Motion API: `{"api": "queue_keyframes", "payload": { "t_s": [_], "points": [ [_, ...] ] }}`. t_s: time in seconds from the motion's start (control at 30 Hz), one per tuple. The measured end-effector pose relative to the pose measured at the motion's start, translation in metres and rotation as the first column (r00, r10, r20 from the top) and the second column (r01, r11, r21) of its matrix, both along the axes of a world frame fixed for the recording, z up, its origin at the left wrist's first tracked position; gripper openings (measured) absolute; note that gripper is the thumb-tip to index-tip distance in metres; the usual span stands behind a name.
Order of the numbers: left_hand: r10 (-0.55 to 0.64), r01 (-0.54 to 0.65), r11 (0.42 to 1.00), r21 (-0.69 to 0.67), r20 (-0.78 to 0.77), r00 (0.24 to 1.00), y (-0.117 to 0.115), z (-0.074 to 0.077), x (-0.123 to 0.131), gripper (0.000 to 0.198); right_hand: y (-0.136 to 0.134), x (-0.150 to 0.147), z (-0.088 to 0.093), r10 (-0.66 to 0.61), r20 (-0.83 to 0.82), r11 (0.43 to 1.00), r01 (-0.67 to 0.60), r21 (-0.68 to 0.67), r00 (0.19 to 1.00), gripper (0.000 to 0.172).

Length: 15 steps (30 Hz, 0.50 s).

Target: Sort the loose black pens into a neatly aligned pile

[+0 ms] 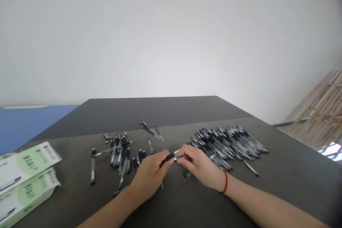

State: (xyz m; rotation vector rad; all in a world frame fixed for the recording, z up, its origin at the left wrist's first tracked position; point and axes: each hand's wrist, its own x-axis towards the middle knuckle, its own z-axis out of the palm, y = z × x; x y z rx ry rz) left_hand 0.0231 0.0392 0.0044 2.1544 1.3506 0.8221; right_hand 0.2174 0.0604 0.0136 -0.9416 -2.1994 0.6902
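Note:
In front of me, at the middle of the table, my two hands meet fingertip to fingertip. My left hand (pixel 149 174) is closed on a pen (pixel 169 156) with a black grip, its end pointing up and to the right. My right hand (pixel 201 167), wearing a red cord at the wrist, pinches a small shiny pen part (pixel 175 159) beside that end. Whether the two pieces are joined is hidden by the fingers. Loose pens and caps (pixel 123 156) lie left of my left hand. Many pens in a broad pile (pixel 227 146) lie to the right, partly behind my right hand.
Two green-and-white boxes (pixel 29 164) are stacked at the table's left edge. A few thin pen parts (pixel 149 130) lie farther back on the dark table (pixel 155 108). A white wall stands behind it. A slatted wooden rack (pixel 320 103) is at the far right.

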Motion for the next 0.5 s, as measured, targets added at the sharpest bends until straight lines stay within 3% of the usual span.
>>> {"api": "queue_keyframes", "payload": {
  "t_s": [0.13,0.27,0.4,0.5],
  "points": [
    [0.092,-0.092,0.996,0.001,0.000,0.996,0.005,0.000,-0.005,0.027,0.008,0.006,0.000,-0.081,-0.028,0.994,0.079,-0.079,0.996,0.009],
    [0.222,-0.216,0.975,0.053,-0.186,0.957,0.008,0.001,-0.008,0.023,0.014,0.014,0.002,-0.102,0.042,0.993,0.105,-0.060,0.994,0.008],
    [0.271,-0.248,0.962,0.111,-0.408,0.872,0.007,0.001,-0.008,0.019,0.011,0.014,0.002,-0.017,0.185,0.999,0.026,-0.043,0.983,0.007],
    [0.287,-0.256,0.958,0.130,-0.466,0.837,0.007,0.000,-0.008,0.017,0.004,0.009,-0.002,0.081,0.217,0.996,-0.068,-0.066,0.973,0.007]
  ]
}}
